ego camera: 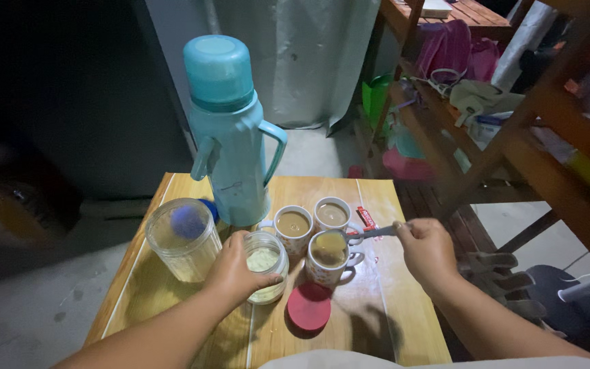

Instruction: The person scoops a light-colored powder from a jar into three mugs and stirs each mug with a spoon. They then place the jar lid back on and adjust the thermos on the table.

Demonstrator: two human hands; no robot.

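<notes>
My left hand grips a small open glass jar of pale powder on the wooden table. My right hand holds a metal spoon by its handle, the bowl end over the nearest of three cups. That cup and the two behind it, one cup on the left and one cup on the right, hold brown milky liquid. A red lid lies flat in front of the jar.
A tall light-blue thermos flask stands at the table's back. A larger clear jar with a blue ball-like thing sits at the left. A small red sachet lies by the cups. Wooden shelving with clutter stands at the right.
</notes>
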